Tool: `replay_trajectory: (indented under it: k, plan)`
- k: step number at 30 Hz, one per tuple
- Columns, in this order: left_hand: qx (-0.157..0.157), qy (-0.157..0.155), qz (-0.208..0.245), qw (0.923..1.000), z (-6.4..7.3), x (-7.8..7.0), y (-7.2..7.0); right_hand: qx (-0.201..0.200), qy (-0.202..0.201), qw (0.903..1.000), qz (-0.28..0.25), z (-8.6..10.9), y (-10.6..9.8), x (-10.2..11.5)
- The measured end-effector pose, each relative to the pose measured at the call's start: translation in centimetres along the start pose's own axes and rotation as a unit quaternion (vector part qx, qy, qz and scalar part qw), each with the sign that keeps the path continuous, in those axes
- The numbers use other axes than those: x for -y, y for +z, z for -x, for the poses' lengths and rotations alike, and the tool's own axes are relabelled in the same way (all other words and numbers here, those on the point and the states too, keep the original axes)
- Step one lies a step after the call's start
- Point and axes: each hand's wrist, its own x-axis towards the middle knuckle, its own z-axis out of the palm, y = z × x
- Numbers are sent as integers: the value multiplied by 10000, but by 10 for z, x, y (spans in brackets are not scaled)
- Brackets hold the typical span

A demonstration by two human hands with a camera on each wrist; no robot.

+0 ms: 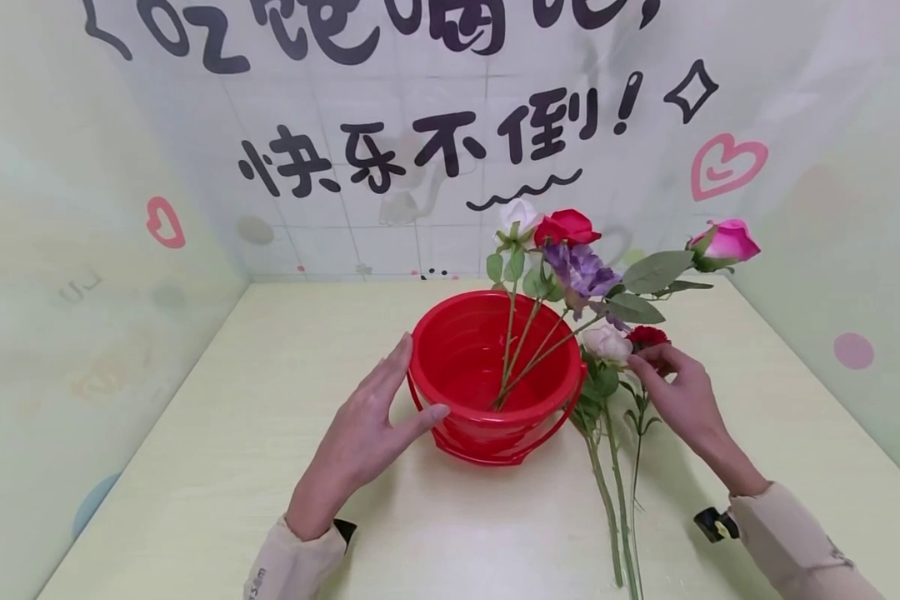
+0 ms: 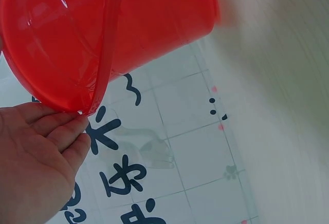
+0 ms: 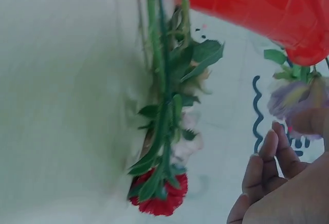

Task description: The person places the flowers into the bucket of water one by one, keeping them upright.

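Observation:
A red bucket (image 1: 461, 433) stands upright, its handle hanging down. My left hand (image 1: 367, 425) rests against its left rim with fingers extended, the thumb at the front edge; in the left wrist view the fingers (image 2: 64, 129) touch the rim. Stems of a white rose, a red rose (image 1: 567, 227), a purple flower (image 1: 585, 271) and a pink rosebud (image 1: 731, 240) lean right inside the bucket. My right hand (image 1: 678, 396) hovers by a red carnation (image 1: 648, 335) and a pale pink flower (image 1: 606, 343). In the right wrist view its bent fingers hold nothing, apart from the carnation (image 3: 162, 193).
Long green stems (image 1: 607, 500) of the flowers lying right of the bucket run toward the table's front. The pale table (image 1: 270, 400) is bordered by printed sheets at the back and both sides. Leaves (image 1: 656, 273) of the rosebud spread beyond the bucket's right rim.

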Motion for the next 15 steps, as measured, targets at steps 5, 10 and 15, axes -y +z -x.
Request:
replay_trajectory:
  k: [5, 10, 15]
  plan:
    - [-9, 9, -9, 10000, 0, 0, -1, 454, 289, 9967, 603, 3, -9, -13]
    - [-5, 7, -23, 10000, 0, 0, -1, 888, 523, 9890, 1064, 3, -16, -23]
    - [-11, 12, -4, 10000, 0, -1, -1, 1488, 754, 9764, 1375, 4, -22, -29]
